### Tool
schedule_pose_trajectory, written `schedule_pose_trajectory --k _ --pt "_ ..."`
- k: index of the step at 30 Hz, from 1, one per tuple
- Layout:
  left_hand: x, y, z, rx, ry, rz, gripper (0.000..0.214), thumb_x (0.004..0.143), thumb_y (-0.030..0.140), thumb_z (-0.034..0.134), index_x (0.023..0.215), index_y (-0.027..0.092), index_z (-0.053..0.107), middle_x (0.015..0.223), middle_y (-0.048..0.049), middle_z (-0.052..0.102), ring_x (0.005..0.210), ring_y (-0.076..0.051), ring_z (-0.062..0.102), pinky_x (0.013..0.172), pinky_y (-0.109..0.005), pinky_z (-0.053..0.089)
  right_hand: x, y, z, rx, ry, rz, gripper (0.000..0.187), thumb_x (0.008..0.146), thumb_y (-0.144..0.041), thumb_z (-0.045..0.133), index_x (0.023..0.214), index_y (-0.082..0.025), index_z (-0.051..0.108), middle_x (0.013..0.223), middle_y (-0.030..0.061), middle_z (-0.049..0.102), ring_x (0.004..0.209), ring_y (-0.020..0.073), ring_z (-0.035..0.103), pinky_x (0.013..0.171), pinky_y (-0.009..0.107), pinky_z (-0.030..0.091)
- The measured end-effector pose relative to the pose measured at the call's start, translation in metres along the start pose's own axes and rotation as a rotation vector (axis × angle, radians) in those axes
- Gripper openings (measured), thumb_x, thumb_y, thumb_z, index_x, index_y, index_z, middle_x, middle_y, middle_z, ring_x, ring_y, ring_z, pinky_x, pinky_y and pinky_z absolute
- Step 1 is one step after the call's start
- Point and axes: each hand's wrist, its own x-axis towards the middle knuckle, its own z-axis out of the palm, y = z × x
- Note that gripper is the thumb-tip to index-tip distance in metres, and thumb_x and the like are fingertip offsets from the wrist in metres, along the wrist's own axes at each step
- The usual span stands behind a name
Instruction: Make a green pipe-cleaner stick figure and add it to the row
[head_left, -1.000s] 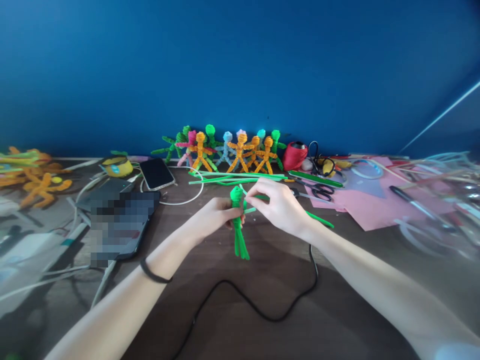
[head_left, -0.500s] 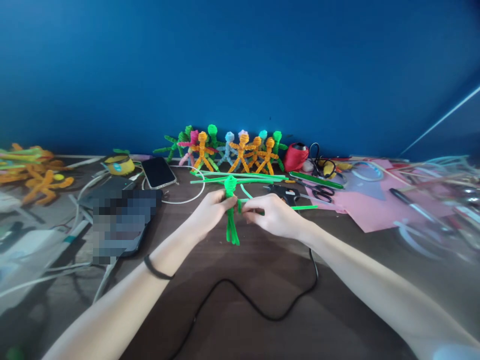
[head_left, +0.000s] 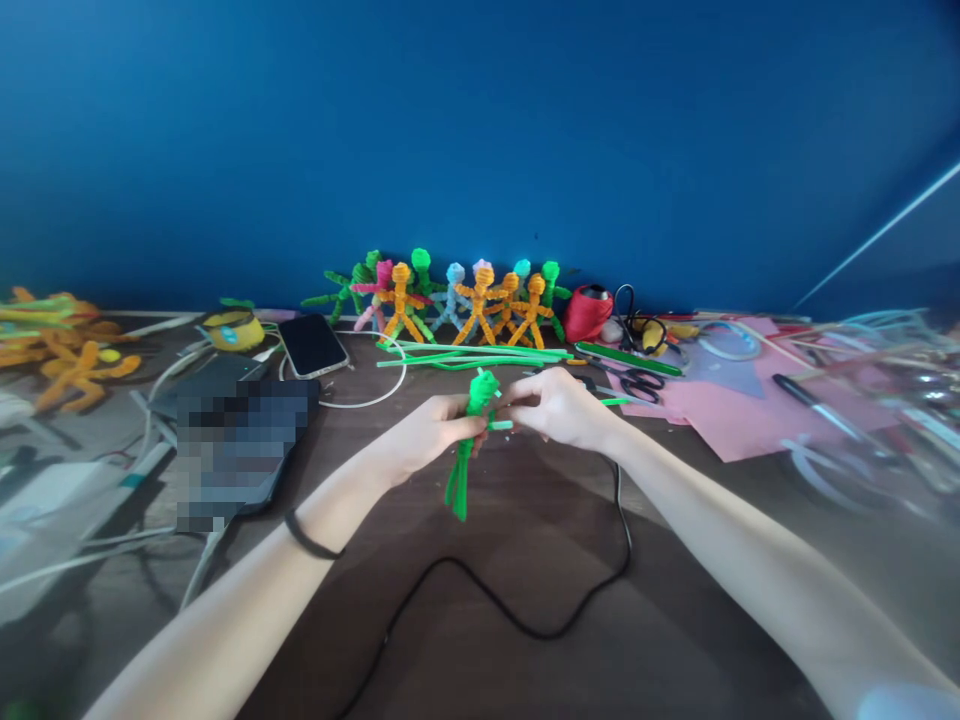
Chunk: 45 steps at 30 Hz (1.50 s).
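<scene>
Between my hands is a green pipe cleaner figure with a coiled round head and several loose strands hanging below. My left hand is closed around its middle, thumb in front, and holds it tilted over the table. A short pale-green stub sticks out from its side. My right hand pinches at the figure's right side, just below the head. Its fingertips are on a green pipe cleaner strand, mostly hidden by the fingers. Behind the hands lie straight green pipe cleaners.
Finished pipe cleaner figures stand along the blue wall. A phone, a dark device and cables lie left. Scissors, a green craft knife and pink sheets lie right. A black cord crosses the front.
The figure has shifted slightly right and down and turned, its head and strands now tilted. My right hand has risen a little, and the pale stub now shows at the side.
</scene>
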Motion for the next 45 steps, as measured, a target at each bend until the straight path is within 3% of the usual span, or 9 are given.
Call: schedule_pose_trajectory --k 6,12,17,21,27,38,41,45 --pt "0.004 -0.009 0.003 0.148 0.050 -0.019 0.015 0.070 0.029 0.051 0.063 0.016 0.055 0.060 0.0004 0.055 0.059 -0.015 0.052 0.062 -0.028 0.039 -0.003 -0.006 0.000 -0.225 0.062 -0.120 0.013 0.074 -0.016 0.055 0.073 -0.013 0.068 0.059 0.0006 0.062 0.053 0.0091 0.051 0.054 0.021 0.036" --pt "0.006 -0.012 0.000 0.226 0.127 -0.006 0.020 0.072 0.030 0.048 0.061 0.016 0.056 0.060 -0.0010 0.056 0.060 -0.015 0.052 0.062 -0.028 0.039 -0.006 -0.013 0.004 -0.264 0.086 -0.189 0.013 0.076 -0.016 0.054 0.071 -0.016 0.066 0.066 0.0016 0.065 0.057 0.0101 0.054 0.058 0.022 0.037" --pt "0.008 -0.017 0.000 0.168 0.274 0.016 0.025 0.073 0.035 0.048 0.060 0.016 0.055 0.059 -0.0008 0.056 0.061 -0.015 0.052 0.062 -0.027 0.038 -0.006 -0.011 0.004 -0.146 -0.071 -0.135 0.016 0.080 -0.021 0.051 0.078 -0.016 0.066 0.063 0.0009 0.066 0.056 0.0105 0.056 0.056 0.022 0.038" --pt "0.009 -0.018 0.001 0.021 0.327 0.035 0.022 0.074 0.035 0.050 0.065 0.015 0.056 0.063 0.0001 0.057 0.064 -0.015 0.051 0.065 -0.027 0.039 -0.004 -0.004 0.005 -0.113 -0.100 -0.098 0.015 0.080 -0.020 0.050 0.077 -0.017 0.065 0.065 0.0008 0.067 0.057 0.0109 0.056 0.056 0.022 0.038" --pt "0.007 -0.010 0.003 -0.089 0.271 0.071 0.019 0.074 0.034 0.053 0.069 0.015 0.055 0.067 -0.0005 0.058 0.070 -0.016 0.054 0.071 -0.029 0.040 -0.001 0.002 0.001 -0.142 -0.106 -0.098 0.015 0.077 -0.017 0.051 0.072 -0.016 0.065 0.064 0.0004 0.066 0.059 0.0114 0.056 0.057 0.023 0.037" --pt "0.003 0.005 0.002 0.088 0.055 0.016 0.022 0.074 0.033 0.052 0.061 0.015 0.056 0.064 -0.0008 0.057 0.067 -0.016 0.053 0.071 -0.029 0.040 0.000 0.001 -0.017 -0.158 -0.072 -0.016 0.015 0.074 -0.020 0.056 0.077 -0.014 0.069 0.067 0.0019 0.066 0.062 0.0125 0.055 0.059 0.023 0.038" --pt "0.003 0.005 0.003 0.086 -0.018 -0.020 0.017 0.073 0.030 0.052 0.066 0.015 0.055 0.063 -0.0002 0.055 0.065 -0.016 0.053 0.068 -0.029 0.041 -0.001 -0.001 -0.019 -0.174 -0.037 -0.052 0.014 0.074 -0.019 0.055 0.077 -0.015 0.069 0.071 0.0016 0.066 0.067 0.0128 0.056 0.063 0.023 0.038" --pt "0.004 0.000 0.002 0.111 -0.012 -0.016 0.013 0.072 0.026 0.051 0.072 0.014 0.055 0.065 -0.0003 0.056 0.065 -0.015 0.053 0.067 -0.029 0.042 -0.005 -0.008 -0.017 -0.181 0.010 -0.103 0.013 0.075 -0.020 0.056 0.075 -0.014 0.067 0.071 0.0016 0.066 0.066 0.0122 0.056 0.062 0.023 0.038"
